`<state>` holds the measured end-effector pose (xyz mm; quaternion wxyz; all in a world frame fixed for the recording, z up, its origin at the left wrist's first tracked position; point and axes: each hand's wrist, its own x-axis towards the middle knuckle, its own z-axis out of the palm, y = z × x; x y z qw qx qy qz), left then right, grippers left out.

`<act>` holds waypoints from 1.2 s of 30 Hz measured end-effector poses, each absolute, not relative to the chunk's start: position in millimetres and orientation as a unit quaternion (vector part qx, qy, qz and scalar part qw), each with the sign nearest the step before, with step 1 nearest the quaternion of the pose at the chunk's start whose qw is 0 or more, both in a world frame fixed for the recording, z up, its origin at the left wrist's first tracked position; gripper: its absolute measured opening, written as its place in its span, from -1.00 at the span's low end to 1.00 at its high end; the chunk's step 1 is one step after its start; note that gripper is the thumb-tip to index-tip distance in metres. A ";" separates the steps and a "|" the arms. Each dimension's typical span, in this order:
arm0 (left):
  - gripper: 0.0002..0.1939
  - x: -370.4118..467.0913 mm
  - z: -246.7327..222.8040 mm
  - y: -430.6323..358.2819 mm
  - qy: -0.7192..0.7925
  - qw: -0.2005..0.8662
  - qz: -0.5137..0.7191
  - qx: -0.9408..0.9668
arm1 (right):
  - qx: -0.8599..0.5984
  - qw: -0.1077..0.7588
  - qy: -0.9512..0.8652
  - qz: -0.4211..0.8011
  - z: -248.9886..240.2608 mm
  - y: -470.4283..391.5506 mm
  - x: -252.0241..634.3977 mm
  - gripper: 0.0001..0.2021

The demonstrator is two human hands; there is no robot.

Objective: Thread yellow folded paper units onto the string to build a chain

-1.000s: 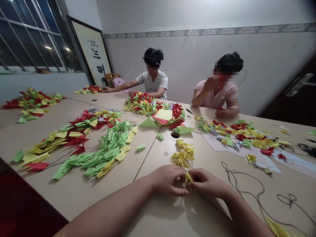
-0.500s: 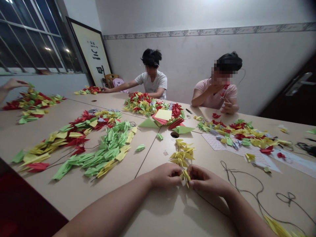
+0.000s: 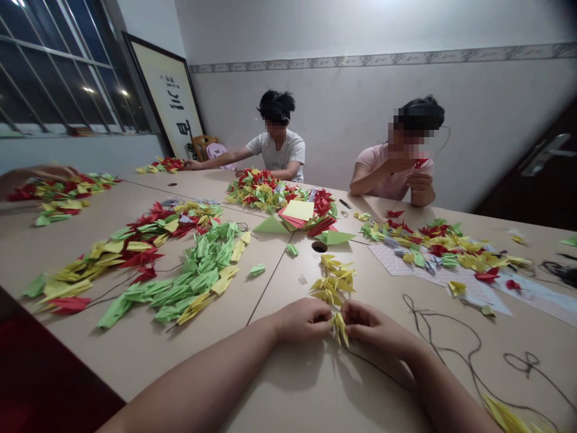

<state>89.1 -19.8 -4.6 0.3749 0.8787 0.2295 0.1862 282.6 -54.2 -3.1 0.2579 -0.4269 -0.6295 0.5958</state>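
Observation:
Between my two hands is a yellow folded paper crane [image 3: 339, 329], pinched from both sides. My left hand [image 3: 303, 319] has its fingers curled in on the crane's left side. My right hand [image 3: 372, 325] closes on its right side, thumb and fingers together. A dark cord [image 3: 378, 368] trails from under the crane toward my right forearm. Just beyond my hands, a short row of yellow cranes [image 3: 333, 278] lies on the table. Further cord [image 3: 471, 355] loops over the table to my right.
Strings of green cranes [image 3: 193, 273] and mixed cranes [image 3: 139, 234] lie left. Square paper sheets [image 3: 299, 209] sit by a crane heap [image 3: 259, 189]. More cranes [image 3: 433, 240] rest at right near printed sheets [image 3: 401, 264]. Two people sit opposite; another person's hand [image 3: 40, 177] reaches in at left.
My hands stay almost in place; the yellow crane between them has turned slightly. At left, another person's hand has come lower over the pile. The person at right has brought both hands closer together.

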 end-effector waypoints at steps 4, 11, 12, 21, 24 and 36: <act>-0.81 88.6 -5.6 -19.4 0.232 0.381 0.190 0.875 | -0.452 0.270 -0.636 0.564 -3.4 -54.8 279.5 -0.92; -0.80 89.3 -4.0 -19.4 0.247 0.412 0.194 0.855 | -0.468 0.267 -0.647 0.539 2.6 -56.5 274.7 -0.93; -0.81 89.4 -3.9 -19.3 0.248 0.417 0.194 0.852 | -0.471 0.266 -0.647 0.538 3.3 -56.8 274.1 -0.94; -0.85 88.8 -7.0 -15.9 0.297 0.464 0.200 0.810 | -0.445 0.302 -0.623 0.568 4.3 -59.8 270.3 -0.77; -0.78 90.0 -7.0 -16.0 0.311 0.448 0.209 0.811 | -0.435 0.322 -0.587 0.602 3.5 -61.5 267.9 -0.75; -0.69 88.8 -4.0 -16.7 0.270 0.557 0.240 0.748 | -0.420 0.378 -0.493 0.662 -1.4 -64.8 262.3 -0.76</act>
